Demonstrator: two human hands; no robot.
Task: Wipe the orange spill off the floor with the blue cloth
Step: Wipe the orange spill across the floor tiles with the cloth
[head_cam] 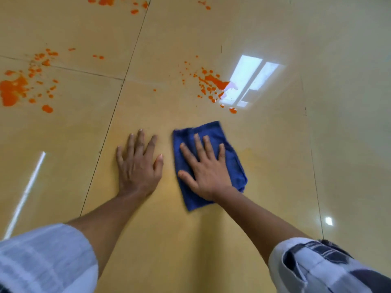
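- I see my right hand (208,173) pressed flat on the folded dark-blue cloth (211,163), fingers (197,144) spread open and not gripping it.
- The cloth lies on the glossy beige tiled floor (275,166), just right of centre in the view, with its far edge short of the nearest orange drops.
- My left hand (138,166) rests palm-down on the bare tile just beside the cloth (apart from it), fingers splayed and holding nothing.
- The orange liquid spill (213,81) sits ahead of the cloth, scattered splashes beside a bright window reflection (251,79).
- A bigger orange patch (12,92) spreads at the far left, more spots at the top edge.
- Pale rolled-up sleeves (42,261) cover both upper forearms; the right one shows dark checks.
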